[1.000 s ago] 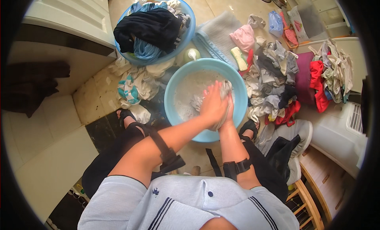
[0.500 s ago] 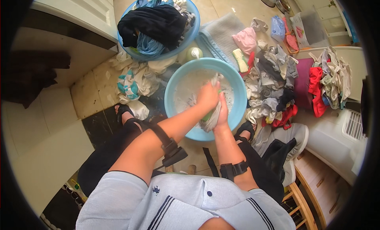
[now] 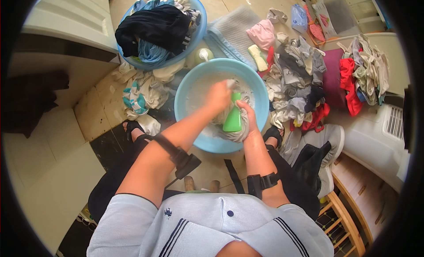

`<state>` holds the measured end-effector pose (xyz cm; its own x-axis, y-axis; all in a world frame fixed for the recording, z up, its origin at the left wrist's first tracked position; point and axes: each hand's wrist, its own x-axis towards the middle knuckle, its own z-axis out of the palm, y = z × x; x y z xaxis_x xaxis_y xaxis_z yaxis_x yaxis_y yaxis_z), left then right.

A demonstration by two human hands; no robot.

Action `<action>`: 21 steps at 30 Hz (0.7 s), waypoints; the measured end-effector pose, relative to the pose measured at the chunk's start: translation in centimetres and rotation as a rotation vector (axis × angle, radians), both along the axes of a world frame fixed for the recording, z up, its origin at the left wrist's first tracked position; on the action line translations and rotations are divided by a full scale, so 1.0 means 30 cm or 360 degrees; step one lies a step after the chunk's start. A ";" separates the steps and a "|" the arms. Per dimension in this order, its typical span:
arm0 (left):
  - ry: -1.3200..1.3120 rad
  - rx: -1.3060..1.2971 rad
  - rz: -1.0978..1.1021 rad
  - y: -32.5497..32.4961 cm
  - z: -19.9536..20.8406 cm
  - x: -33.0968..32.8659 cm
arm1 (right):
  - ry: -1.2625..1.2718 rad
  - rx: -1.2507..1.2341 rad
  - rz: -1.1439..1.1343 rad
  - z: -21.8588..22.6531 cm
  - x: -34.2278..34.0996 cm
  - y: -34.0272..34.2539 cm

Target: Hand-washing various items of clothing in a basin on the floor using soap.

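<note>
Smooth plastic basin (image 3: 207,143), rumpled cloth (image 3: 240,135)

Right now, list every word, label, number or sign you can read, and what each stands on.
Grey garment, right-hand clothes pile: dark lettering, too small to quote reliably.
Pale blue shirt: small dark emblem, no readable words.
Nothing else reads clearly.

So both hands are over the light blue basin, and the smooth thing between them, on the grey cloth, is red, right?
Not quite: the smooth thing is green, not red, as the head view shows. The left hand and right hand are over the light blue basin, and it does lie against the grey cloth.
</note>
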<state>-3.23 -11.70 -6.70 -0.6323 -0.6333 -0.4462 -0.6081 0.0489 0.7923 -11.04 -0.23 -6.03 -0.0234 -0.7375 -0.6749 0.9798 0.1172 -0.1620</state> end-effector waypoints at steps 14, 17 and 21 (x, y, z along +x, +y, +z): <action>-0.0131 0.0033 -0.0899 -0.032 0.071 0.132 | 0.0217 -0.0406 -0.0352 0.099 -0.233 0.047; -0.0372 -0.0226 -0.1002 -0.045 0.014 0.186 | 0.0252 -0.0472 -0.0357 0.139 -0.246 0.037; -0.0368 -0.0477 -0.0877 -0.059 -0.051 0.245 | 0.0278 -0.0535 -0.0412 0.148 -0.292 0.065</action>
<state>4.12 -13.46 -8.22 -0.8079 -0.3630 -0.4643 -0.5840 0.5986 0.5483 -19.80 1.71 -1.59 -0.3280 -0.8697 -0.3688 0.9244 -0.2151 -0.3149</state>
